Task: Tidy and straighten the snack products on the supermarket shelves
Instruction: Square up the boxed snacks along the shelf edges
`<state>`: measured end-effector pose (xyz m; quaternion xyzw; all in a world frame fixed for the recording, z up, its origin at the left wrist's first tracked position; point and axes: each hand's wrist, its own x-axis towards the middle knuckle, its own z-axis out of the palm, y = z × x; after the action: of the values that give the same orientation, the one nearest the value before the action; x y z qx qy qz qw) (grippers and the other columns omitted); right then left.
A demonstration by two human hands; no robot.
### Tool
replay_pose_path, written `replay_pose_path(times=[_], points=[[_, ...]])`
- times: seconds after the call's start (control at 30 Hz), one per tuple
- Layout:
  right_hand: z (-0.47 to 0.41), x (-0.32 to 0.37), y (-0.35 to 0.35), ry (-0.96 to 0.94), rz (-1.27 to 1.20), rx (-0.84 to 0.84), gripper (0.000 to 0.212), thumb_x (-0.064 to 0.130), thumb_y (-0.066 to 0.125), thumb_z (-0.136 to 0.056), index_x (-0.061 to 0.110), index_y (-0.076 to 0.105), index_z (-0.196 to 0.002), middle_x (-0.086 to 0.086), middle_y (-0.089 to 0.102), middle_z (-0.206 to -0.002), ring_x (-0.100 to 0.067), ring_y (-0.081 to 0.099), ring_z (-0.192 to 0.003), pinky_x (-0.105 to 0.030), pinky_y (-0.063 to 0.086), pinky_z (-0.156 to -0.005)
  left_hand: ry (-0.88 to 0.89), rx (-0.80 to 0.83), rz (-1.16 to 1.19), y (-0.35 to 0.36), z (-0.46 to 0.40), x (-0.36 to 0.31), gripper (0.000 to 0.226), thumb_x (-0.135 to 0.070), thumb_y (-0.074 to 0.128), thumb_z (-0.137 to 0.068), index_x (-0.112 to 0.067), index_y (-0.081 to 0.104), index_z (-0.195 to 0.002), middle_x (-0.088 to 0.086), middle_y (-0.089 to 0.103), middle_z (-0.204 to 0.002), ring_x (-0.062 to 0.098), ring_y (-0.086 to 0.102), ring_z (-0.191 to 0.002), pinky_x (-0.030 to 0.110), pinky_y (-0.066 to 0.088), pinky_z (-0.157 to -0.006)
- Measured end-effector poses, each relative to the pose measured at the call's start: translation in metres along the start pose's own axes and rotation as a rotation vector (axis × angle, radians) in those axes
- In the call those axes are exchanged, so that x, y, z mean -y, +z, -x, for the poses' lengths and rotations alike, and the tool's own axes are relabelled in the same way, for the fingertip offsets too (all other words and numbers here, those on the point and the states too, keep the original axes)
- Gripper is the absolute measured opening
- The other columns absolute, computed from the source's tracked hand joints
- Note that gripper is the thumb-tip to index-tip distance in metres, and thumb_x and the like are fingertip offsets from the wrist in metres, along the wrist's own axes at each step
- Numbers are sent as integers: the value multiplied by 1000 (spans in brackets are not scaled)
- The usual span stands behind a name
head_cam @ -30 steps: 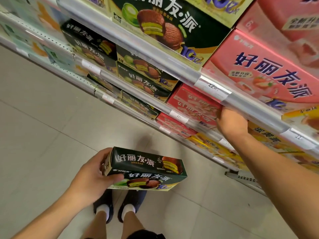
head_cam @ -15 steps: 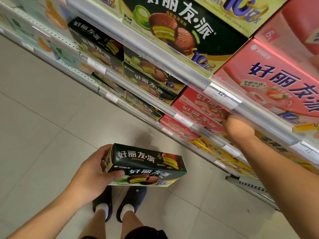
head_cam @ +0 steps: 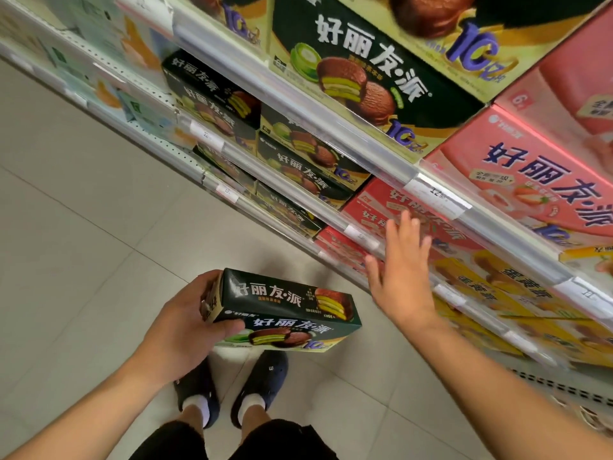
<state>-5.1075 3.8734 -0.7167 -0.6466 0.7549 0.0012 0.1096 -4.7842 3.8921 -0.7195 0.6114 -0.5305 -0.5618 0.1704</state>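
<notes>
Two hands in play. Left hand (head_cam: 179, 323) grips a dark green snack box (head_cam: 285, 313) by its left end, thumb across the front face, fingers wrapped behind, and the box hangs level in mid-air above the floor (head_cam: 83, 260), clear of the shelves. Right hand (head_cam: 403, 277) is spread wide and holds nothing, fingers straight and fanned, palm facing the shelf front; it is blurred, so whether the fingertips touch the rail or the boxes I cannot tell. Right behind those fingers sit the red snack boxes (head_cam: 374, 210), stacked flat on the middle shelf, with a price rail (head_cam: 331, 220) running along their front edge. Left of them on that shelf, more dark green boxes (head_cam: 308, 161) lie stacked, matching the one in hand. Below and to the right, yellow boxes (head_cam: 517, 293) fill the lower shelf. Up top, a big dark green carton (head_cam: 371, 71) stands beside a pink carton (head_cam: 537, 167). Down at the bottom, dark slippers (head_cam: 258, 386) with white socks stand on pale tiles.
</notes>
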Motion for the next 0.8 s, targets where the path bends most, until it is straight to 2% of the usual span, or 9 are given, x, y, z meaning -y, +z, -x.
replay_pose_path(times=[0.03, 0.1, 0.23, 0.33, 0.4, 0.5, 0.57, 0.7, 0.8], points=[[11, 18, 1, -46, -75, 25, 66, 43, 40, -99, 14, 17, -153, -8, 4, -163, -23, -7, -150, -42, -6, -118, -7, -4, 1, -8, 3, -1, 77, -19, 84, -71, -77, 41, -98, -48, 55, -101, -25, 50, -97, 10, 43, -70], [27, 52, 3, -157, -244, 131, 67, 56, 31, -98, 21, 20, -153, 0, 0, -163, -13, -11, -149, -38, -4, -120, -4, 4, -5, -27, 5, 0, 74, -23, 83, -72, -77, 40, -100, -45, 56, -103, -23, 51, -98, 11, 43, -72], [33, 118, 6, -310, -354, 423, 84, 75, 32, -87, 23, 24, -153, 4, 17, -161, -10, 10, -148, -40, 15, -122, -36, -3, -1, -77, -1, 8, 67, -22, 85, -70, -63, 44, -103, -31, 63, -99, -10, 59, -95, 6, 41, -66], [19, 162, 8, -338, -259, 512, 95, 79, 42, -80, 25, 17, -154, 7, 19, -160, -8, 15, -146, -29, 12, -121, -55, -20, 39, -125, -12, 21, 72, -14, 88, -65, -58, 46, -104, -26, 63, -103, -6, 59, -98, 14, 43, -76], [5, 194, 10, -343, -190, 507, 89, 67, 52, -83, 27, 16, -153, 8, 23, -158, -9, 20, -144, -23, 12, -118, -54, 9, 42, -161, -23, 29, 74, -11, 89, -65, -57, 47, -105, -24, 64, -103, -7, 60, -97, 12, 43, -76], [-19, 241, 13, -283, -152, 521, 84, 55, 62, -84, 28, 21, -152, 10, 33, -152, -10, 31, -138, -28, 24, -116, -40, 75, 59, -211, -42, 42, 72, -8, 87, -66, -53, 47, -105, -27, 67, -96, -17, 59, -91, 2, 43, -66], [-37, 271, 12, -272, -146, 516, 80, 52, 64, -83, 27, 28, -150, 11, 40, -147, -9, 37, -133, -28, 28, -114, -30, 82, 50, -241, -54, 46, 70, -11, 86, -67, -55, 46, -104, -31, 65, -96, -19, 58, -92, 3, 43, -67], [-69, 318, 4, -188, -272, 360, 70, 36, 71, -84, 24, 37, -145, 8, 46, -137, -12, 41, -125, -26, 31, -108, 35, 71, 3, -288, -89, 39, 73, -16, 83, -74, -59, 41, -115, -28, 56, -120, 5, 56, -117, 24, 45, -92], [-97, 338, -4, -158, -285, 146, 66, 30, 71, -84, 19, 41, -142, 1, 46, -134, -18, 39, -120, -35, 33, -108, 67, -9, -73, -304, -119, 22, 78, -32, 74, -85, -44, 28, -147, -13, 40, -150, 15, 37, -138, 40, 33, -112]])
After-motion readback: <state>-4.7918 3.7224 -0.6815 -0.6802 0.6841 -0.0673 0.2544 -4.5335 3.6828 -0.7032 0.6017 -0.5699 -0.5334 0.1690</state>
